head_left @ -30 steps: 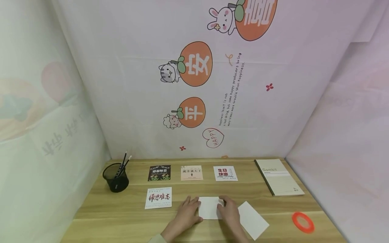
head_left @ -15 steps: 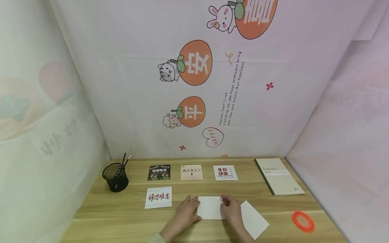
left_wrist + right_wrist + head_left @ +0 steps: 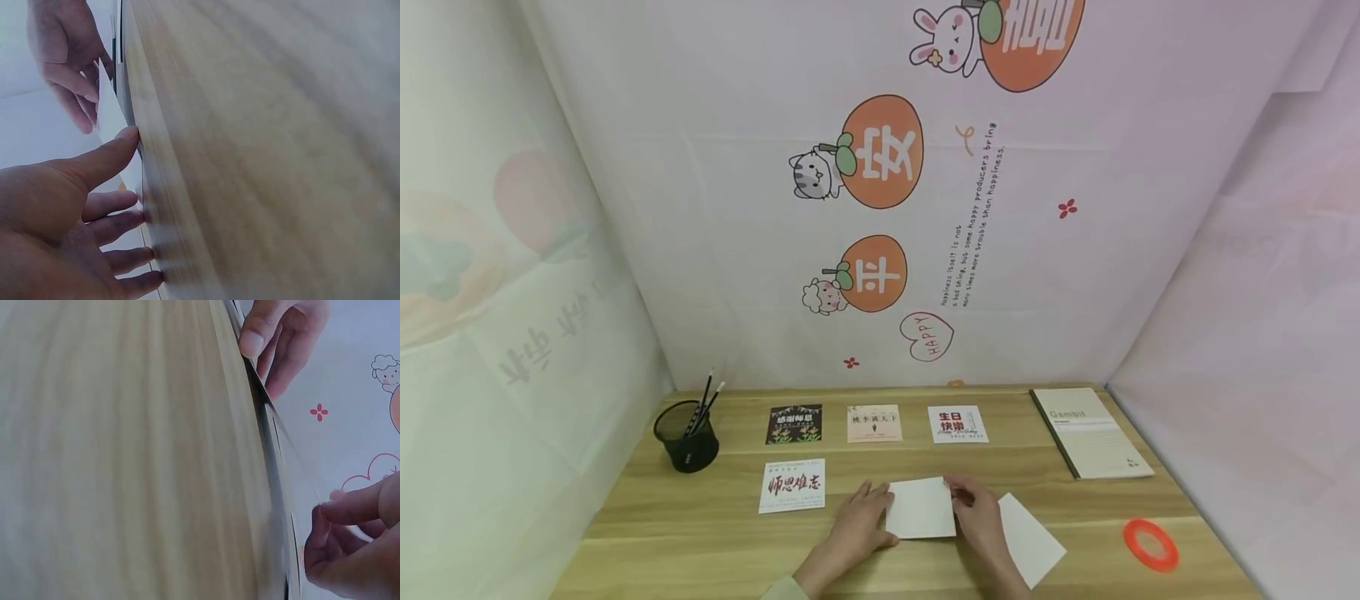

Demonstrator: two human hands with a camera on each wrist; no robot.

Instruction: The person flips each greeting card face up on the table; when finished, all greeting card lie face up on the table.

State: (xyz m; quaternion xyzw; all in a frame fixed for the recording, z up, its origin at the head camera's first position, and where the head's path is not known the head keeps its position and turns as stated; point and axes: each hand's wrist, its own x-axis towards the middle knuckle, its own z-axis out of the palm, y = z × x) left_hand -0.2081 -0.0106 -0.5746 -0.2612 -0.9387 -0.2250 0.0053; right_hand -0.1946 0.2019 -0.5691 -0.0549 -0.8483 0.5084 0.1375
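Note:
A blank white card [image 3: 920,510] lies between the two hands, its right side tilted up off the wooden table. My left hand [image 3: 855,525] rests at the card's left edge, thumb at the near corner and fingers extended toward the far one. At the far right corner, my right hand [image 3: 979,518] pinches the card between thumb and curled fingers. The left wrist view shows the card [image 3: 111,115] sloping up from the left thumb toward the right hand. In the right wrist view, the right hand's fingertips [image 3: 322,512] meet at the card's raised end.
Another blank white card [image 3: 1030,542] lies right of the right hand, partly behind the forearm. An orange-red ring [image 3: 1151,545] and a notebook [image 3: 1097,433] are farther right. Printed cards, among them a dark one [image 3: 794,424], and a black mesh pen cup [image 3: 688,446] stand left and behind.
The right hand has moved from on top of the card to its far right corner and raised that side. My left hand has stayed at the left edge.

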